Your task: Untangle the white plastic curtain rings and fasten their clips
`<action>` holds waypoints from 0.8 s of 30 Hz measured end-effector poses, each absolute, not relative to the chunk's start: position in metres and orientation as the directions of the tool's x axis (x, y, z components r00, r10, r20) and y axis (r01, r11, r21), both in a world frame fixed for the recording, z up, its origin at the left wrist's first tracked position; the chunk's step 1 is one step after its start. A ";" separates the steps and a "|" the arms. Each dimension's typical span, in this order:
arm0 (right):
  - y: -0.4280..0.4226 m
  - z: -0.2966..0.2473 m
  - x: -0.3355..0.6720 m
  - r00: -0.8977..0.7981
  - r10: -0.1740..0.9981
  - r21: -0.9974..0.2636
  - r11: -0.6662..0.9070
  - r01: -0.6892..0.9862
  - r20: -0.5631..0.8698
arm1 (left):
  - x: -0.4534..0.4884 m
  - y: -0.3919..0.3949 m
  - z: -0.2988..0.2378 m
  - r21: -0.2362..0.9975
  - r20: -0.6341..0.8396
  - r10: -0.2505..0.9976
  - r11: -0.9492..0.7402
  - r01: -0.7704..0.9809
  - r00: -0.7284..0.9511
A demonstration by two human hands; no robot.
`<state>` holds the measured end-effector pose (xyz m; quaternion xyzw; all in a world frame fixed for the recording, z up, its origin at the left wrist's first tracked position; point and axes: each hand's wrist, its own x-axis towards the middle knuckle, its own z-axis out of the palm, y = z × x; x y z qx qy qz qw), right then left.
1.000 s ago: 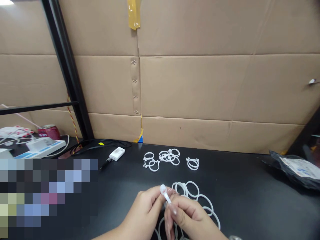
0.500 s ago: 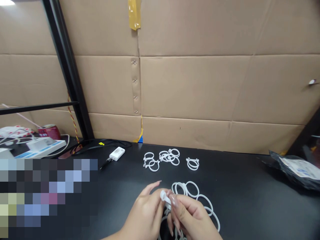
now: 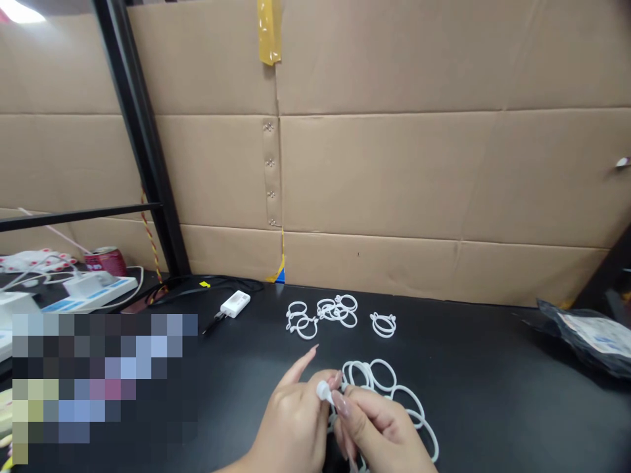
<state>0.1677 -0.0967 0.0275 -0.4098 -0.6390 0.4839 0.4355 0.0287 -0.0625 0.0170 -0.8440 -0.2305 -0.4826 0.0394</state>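
Low in the middle of the view, my left hand [image 3: 290,427] and my right hand [image 3: 377,430] meet over a small white plastic piece [image 3: 323,391], pinched between the fingers of both. The left forefinger sticks out straight. Just behind and to the right of my hands lies a loose pile of large white plastic rings [image 3: 389,391] on the black table [image 3: 483,387]. Further back sit three little clusters of smaller white rings: a left ring cluster [image 3: 300,320], a middle ring cluster [image 3: 338,310] and a right ring cluster [image 3: 383,324].
A cardboard wall [image 3: 394,171] closes the back of the table. A white adapter with a black cable [image 3: 234,303] lies left of the rings. A power strip [image 3: 89,292] and red can [image 3: 104,259] sit far left by a black frame post [image 3: 142,144]. A dark plastic bag [image 3: 589,335] lies far right.
My hands have sunk a little lower and closer together. The white piece, held up between the fingertips a second ago, is now tucked lower, and my left forefinger has straightened out.
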 end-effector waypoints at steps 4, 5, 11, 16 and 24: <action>-0.098 0.029 0.166 -0.267 0.953 -0.977 0.177 0.119 0.141 | 0.029 -0.064 0.017 0.096 0.861 0.309 -0.879 0.466 0.405; -0.099 0.029 0.166 -0.264 0.955 -0.977 0.170 0.126 0.132 | 0.029 -0.064 0.018 0.089 0.865 0.303 -0.877 0.472 0.400; -0.100 0.026 0.163 -0.211 0.971 -0.981 0.140 0.135 0.109 | 0.031 -0.070 0.024 0.105 0.857 0.343 -0.846 0.522 0.384; -0.098 0.025 0.162 -0.195 0.978 -0.991 0.097 0.093 0.077 | 0.034 -0.071 0.027 0.105 0.828 0.391 -0.813 0.572 0.402; -0.083 0.024 0.163 -0.228 0.973 -0.959 -0.035 -0.283 0.032 | 0.031 -0.062 0.025 0.331 0.667 0.618 -0.746 0.578 0.415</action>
